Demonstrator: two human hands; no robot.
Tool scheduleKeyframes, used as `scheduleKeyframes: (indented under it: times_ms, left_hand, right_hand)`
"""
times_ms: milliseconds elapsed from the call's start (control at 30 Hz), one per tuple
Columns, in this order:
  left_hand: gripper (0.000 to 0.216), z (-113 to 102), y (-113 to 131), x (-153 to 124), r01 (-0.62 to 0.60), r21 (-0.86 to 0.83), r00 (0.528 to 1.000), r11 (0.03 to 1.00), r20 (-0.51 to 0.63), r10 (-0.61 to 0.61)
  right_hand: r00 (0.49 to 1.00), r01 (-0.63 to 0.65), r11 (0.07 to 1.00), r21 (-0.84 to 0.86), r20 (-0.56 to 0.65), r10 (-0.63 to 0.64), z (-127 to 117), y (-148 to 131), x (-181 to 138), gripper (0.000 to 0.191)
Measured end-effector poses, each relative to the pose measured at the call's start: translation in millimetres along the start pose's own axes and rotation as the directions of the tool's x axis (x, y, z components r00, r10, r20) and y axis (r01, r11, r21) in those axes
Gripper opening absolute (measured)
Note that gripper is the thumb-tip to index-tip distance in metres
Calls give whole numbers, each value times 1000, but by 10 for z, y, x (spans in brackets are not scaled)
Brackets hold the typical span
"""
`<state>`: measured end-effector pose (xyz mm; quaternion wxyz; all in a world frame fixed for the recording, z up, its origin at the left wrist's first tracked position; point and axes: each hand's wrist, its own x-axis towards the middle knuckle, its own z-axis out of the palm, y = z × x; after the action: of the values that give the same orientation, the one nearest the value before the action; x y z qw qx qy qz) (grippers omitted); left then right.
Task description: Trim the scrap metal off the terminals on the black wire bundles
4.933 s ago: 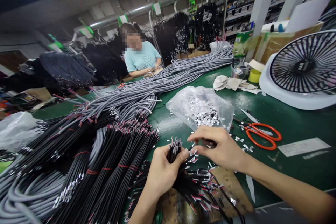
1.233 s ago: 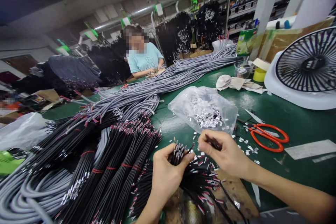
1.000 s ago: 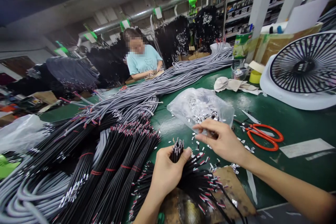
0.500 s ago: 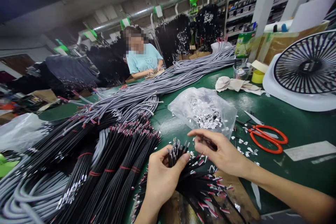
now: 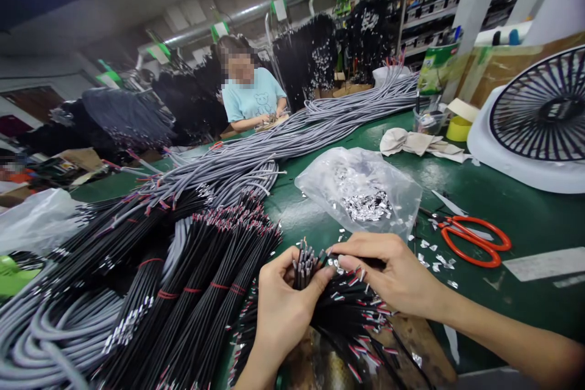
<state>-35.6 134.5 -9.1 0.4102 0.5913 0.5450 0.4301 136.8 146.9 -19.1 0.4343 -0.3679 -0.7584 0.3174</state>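
Note:
My left hand (image 5: pixel 286 301) is closed round an upright bundle of thin black cables (image 5: pixel 305 267), their grey cut tips showing above the thumb. Beside it, the fingertips of my right hand (image 5: pixel 388 268) pinch the end of one cable at the bundle's right edge. Small silvery bits show at those fingertips, too small to make out clearly. Below both hands, more black cables (image 5: pixel 338 311) fan out to the right, with red and white wire ends bared. They lie over a worn brown board (image 5: pixel 423 341).
A clear plastic bag (image 5: pixel 315 173) holds small silver foil pieces. Orange-handled scissors (image 5: pixel 475 241) lie right of it, near scattered foil bits. Tied black cable bundles (image 5: pixel 201 304) and long grey cables (image 5: pixel 292 140) fill the left. A fan (image 5: pixel 548 109) stands right; a person (image 5: pixel 253 94) sits opposite.
My right hand has moved left and its fingers have closed at the cable bundle's edge. My left hand keeps its hold. The view has shifted slightly.

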Motion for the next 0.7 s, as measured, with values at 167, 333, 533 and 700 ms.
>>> scheduleKeyframes:
  times_ms: [167, 333, 533, 700]
  left_hand:
    - [22, -44, 17, 3, 23, 11, 998, 1000, 66, -24]
    - [29, -82, 18, -8, 36, -18, 985, 999, 170, -32]
    - [29, -35, 50, -36, 34, -1, 956, 999, 292, -32]
    - [22, 52, 83, -18, -15, 40, 975, 999, 222, 6]
  right_hand:
    - [1000, -6, 1000, -14, -25, 5, -34, -28, 0, 21]
    - [997, -34, 997, 73, -65, 39, -65, -29, 9, 18]
    - [997, -54, 980, 191, -50, 65, -16, 6, 32, 16]
    - [988, -150, 965, 217, -5, 155, 27, 50, 20, 25]
